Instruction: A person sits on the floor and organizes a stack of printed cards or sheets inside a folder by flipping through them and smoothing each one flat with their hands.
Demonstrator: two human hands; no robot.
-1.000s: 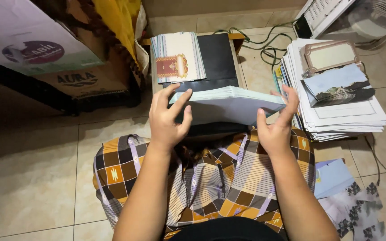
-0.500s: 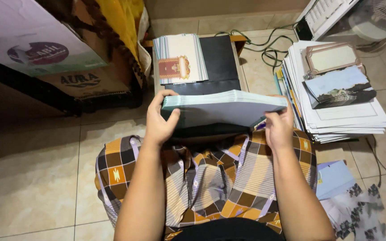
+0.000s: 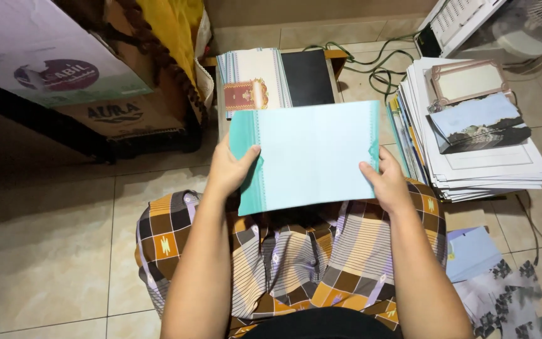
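A person seated on a tiled floor holds a pale teal card flat and face-up above a checked sarong — half a second ago it was tipped edge-on, showing only its thick side. The left hand is closed on the card's left edge, thumb on top; the right hand grips the right edge the same way, thumb over the teal border. Both hands have risen from the lap. Beyond the card a low black table carries a fanned stack of printed sheets. A tall paper pile stands to the right — cardboard boxes to the left.
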